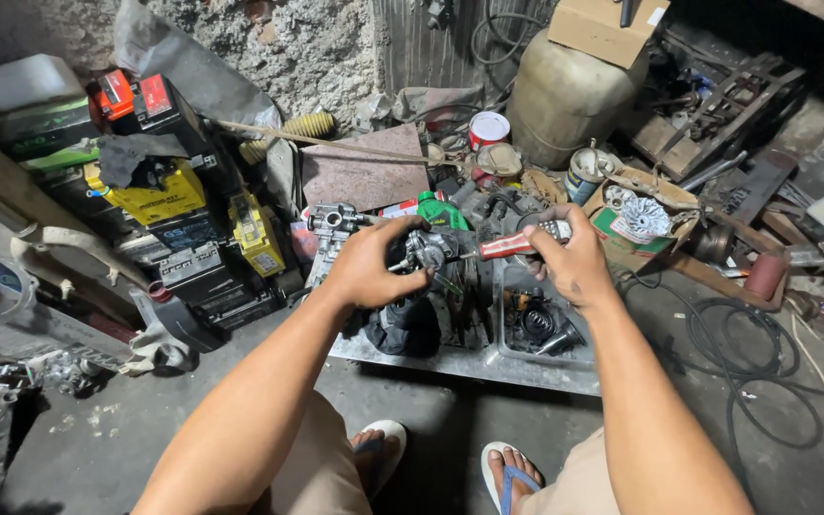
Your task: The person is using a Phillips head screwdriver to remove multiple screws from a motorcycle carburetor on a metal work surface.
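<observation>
Left hand [366, 267] gripped the carburetor [423, 250], fingers wrapped tight. Right hand [569, 256] fingers pinched the red-handled screwdriver [505, 246], tip in it. Screw work looked unfinished; tray [469, 362] below.

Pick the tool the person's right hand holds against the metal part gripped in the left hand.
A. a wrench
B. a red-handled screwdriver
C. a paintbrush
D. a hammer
B: the right hand grips a screwdriver with a red handle, its shaft pointing into the metal part held in the left hand.
</observation>
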